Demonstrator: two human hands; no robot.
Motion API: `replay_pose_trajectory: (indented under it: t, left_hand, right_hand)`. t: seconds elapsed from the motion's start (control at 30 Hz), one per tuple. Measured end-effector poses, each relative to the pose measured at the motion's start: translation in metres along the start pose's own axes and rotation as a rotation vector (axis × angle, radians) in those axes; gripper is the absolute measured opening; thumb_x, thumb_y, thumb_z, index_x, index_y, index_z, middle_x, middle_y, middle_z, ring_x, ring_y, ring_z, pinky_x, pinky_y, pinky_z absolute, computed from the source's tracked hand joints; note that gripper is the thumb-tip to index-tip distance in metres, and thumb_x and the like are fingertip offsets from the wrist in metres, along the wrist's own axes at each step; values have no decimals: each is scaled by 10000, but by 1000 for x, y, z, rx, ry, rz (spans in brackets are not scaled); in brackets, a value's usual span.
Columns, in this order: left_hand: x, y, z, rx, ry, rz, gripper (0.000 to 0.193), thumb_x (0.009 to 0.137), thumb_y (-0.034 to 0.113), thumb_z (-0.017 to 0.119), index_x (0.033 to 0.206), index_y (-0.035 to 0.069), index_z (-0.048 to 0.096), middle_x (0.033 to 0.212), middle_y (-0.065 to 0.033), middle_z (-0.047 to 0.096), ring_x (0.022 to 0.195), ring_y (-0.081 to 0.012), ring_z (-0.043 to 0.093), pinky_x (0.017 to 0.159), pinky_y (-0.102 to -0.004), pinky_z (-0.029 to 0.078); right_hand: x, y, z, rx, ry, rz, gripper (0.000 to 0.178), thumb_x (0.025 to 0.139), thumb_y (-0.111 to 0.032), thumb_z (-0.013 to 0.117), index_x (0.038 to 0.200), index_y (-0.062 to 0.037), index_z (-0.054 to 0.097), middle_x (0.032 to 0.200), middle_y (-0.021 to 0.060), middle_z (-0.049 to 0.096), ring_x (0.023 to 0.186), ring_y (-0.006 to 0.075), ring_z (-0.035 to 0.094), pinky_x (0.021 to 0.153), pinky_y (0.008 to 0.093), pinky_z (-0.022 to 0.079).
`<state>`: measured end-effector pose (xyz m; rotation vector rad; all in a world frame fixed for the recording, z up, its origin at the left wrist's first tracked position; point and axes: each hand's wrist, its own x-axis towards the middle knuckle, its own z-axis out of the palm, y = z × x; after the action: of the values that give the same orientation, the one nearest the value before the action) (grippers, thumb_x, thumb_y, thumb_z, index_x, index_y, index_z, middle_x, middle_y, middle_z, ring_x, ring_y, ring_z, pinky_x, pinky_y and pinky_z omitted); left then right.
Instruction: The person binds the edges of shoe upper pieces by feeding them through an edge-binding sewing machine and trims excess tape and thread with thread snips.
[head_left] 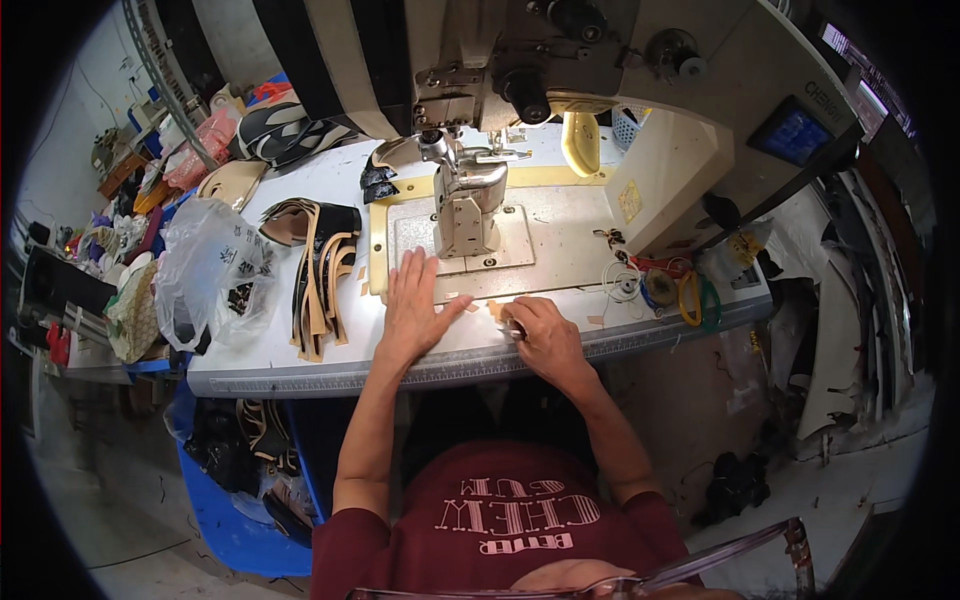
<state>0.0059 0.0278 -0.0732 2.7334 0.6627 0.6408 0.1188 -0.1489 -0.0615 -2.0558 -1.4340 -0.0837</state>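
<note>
My left hand [410, 308] lies flat with fingers spread on the front edge of the sewing machine's bed plate, just before the metal post [470, 210]. To its right, my right hand [548, 338] is closed by the table's front edge. A small dark and shiny thing shows at its fingers, too hidden to name. Small tan scraps [495, 311] lie on the white table [378, 345] between my hands. Left of my left hand rests a bundle of black and tan strips [322, 280].
A clear plastic bag [215, 265] sits at the table's left. The machine's arm [690, 70] overhangs the back and right. Rolls of coloured tape [690, 298] and a cord lie at the right edge. Below left stands a blue bin [225, 510] holding shoe parts.
</note>
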Motion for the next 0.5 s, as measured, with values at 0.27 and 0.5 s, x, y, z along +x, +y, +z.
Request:
replay_pose_trajectory:
  t: [0.27,0.5]
  left_hand:
    - [-40,61,27,-69,-18,61,693,782,423,546,1230,-64,337,1297,-258,286,1227,-377,247,1015,-423,207]
    - [-24,107,48,-99,26,214,733,733,452,593,1249,-6,346,1295,-277,267,1191,-422,272,974,-454,246]
  right_hand:
    - [-20,19,-27,387,395,293,168,816,-91,554,965,-25,595,929,112,607,842,199,583,720,268,456]
    - [-83,34,-96,570,624,440,147,850,-73,509,941,5,595,893,51,603,832,105,548,756,236,434]
